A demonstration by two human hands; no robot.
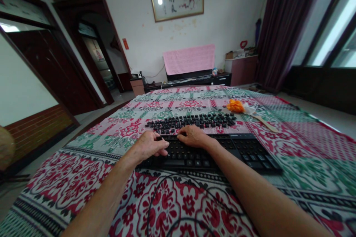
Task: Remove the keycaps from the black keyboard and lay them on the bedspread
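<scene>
A black keyboard [250, 152] lies on the patterned cloth, many of its key positions bare. Loose black keycaps [205, 120] are spread in rows just behind it. Over the keyboard's left part, my left hand [151, 144] pinches a small black keycap [159, 138] between thumb and forefinger. My right hand [192, 136] rests at the keyboard's upper edge, its fingers curled down and together; whatever they hold, if anything, is hidden. A black cable [150, 202] curves over the cloth in front of the keyboard.
A brush [265, 123] with a pale handle lies right of the keycaps, beside an orange cloth-like bundle [236, 106]. The patterned tablecloth [72, 174] covers the table. Beyond it, a pink towel [189, 60] hangs over something above a low black cabinet.
</scene>
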